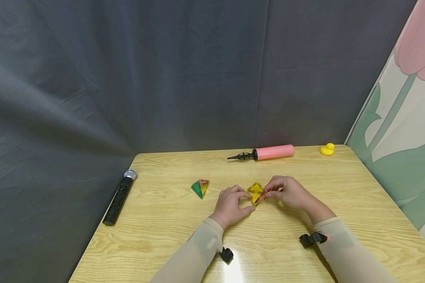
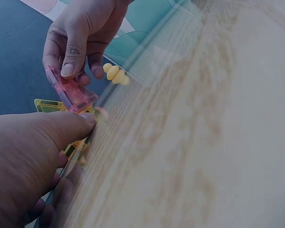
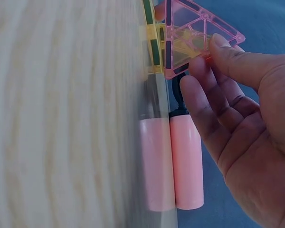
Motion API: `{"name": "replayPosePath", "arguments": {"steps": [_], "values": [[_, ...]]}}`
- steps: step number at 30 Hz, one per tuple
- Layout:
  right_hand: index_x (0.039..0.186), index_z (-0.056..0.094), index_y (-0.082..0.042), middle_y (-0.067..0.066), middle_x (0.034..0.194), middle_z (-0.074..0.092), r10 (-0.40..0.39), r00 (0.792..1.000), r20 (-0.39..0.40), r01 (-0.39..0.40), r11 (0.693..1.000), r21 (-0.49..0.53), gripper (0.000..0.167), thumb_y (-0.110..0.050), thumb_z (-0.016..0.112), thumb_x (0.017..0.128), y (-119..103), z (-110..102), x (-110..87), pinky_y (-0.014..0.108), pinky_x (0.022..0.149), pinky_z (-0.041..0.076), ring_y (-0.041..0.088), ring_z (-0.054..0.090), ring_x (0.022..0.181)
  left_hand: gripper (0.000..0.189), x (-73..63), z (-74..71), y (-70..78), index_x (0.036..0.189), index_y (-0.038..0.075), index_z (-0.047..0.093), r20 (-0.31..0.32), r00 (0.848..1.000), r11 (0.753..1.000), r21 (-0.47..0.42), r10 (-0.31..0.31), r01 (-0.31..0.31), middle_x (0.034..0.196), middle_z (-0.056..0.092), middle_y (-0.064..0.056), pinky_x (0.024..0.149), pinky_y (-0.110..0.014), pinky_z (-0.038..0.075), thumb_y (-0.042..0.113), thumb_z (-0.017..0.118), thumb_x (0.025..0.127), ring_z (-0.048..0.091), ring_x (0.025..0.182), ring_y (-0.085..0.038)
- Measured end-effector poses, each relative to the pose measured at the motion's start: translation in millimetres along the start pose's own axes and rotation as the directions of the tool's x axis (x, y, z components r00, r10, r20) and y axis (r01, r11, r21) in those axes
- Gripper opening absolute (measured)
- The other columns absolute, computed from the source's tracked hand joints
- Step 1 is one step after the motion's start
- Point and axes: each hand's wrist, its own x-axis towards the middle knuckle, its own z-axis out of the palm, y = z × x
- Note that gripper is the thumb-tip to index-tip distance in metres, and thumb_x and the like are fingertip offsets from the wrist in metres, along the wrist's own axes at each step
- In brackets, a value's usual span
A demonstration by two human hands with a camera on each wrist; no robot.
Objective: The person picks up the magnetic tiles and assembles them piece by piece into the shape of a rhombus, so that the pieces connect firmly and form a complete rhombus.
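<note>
Hands (image 1: 230, 204) apparently around triangle tiles (image 1: 255, 192)

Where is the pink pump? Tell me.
In the head view the pink pump lies at the table's far edge, left of the yellow duck.

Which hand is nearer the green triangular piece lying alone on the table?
Left. The left hand sits just to the right of the green triangular piece; the right hand is farther right, beyond the yellow tile.

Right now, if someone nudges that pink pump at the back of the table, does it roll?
Probably. The pink pump is a smooth cylinder lying on its side on the bare table, so it likely rolls. Its black nozzle end may make it curve. It looks like light plastic.
</note>
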Motion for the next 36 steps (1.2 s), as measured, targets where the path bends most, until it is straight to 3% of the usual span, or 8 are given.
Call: {"name": "replayPosePath", "arguments": {"steps": [7,23,31,36], "values": [[0.098,0.083,-0.02,-0.001,0.096,0.073,-0.013,1.0,0.007,0.012,1.0,0.011,0.019,-0.002,0.078,0.093,0.0,3.6,-0.6,0.031,0.076,0.054,0.016,0.066,0.091,0.033,-0.1,-0.8,0.6,0.115,0.036,0.079,0.002,1.0,1.0,0.0,0.001,-0.001,0.114,0.061,0.019,0.095,-0.034,0.044,0.052,0.083,0.087,0.057,0.104,-0.006],[0.098,0.082,-0.025,-0.009,0.093,0.071,0.008,1.0,-0.03,-0.008,1.0,-0.009,0.02,-0.007,0.082,0.091,-1.3,9.3,1.4,0.03,0.064,0.055,0.018,0.063,0.078,0.033,-0.8,-1.3,0.6,0.117,0.036,0.079,0.008,1.0,1.0,-0.009,-0.001,0.002,0.115,0.06,0.02,0.096,-0.035,0.044,0.052,0.083,0.088,0.057,0.104,-0.006],[0.096,0.083,-0.027,-0.003,0.106,0.064,0.009,0.998,-0.062,-0.011,0.999,-0.03,0.022,-0.006,0.084,0.089,-1.6,11.0,1.3,0.029,0.064,0.054,0.02,0.062,0.091,0.033,-0.3,-0.3,-0.1,0.117,0.036,0.079,0.005,1.0,1.0,-0.008,0.002,-0.002,0.115,0.06,0.019,0.095,-0.034,0.044,0.051,0.083,0.088,0.057,0.104,-0.006],[0.098,0.082,-0.026,-0.006,0.104,0.069,-0.003,0.998,-0.059,0.002,1.0,-0.026,0.022,-0.005,0.083,0.09,-1.3,11.5,1.8,0.03,0.064,0.056,0.018,0.064,0.085,0.033,-0.3,-0.9,0.1,0.117,0.036,0.078,0.011,1.0,1.0,-0.006,-0.002,0.003,0.116,0.061,0.019,0.096,-0.035,0.044,0.052,0.082,0.089,0.057,0.104,-0.007]]}}
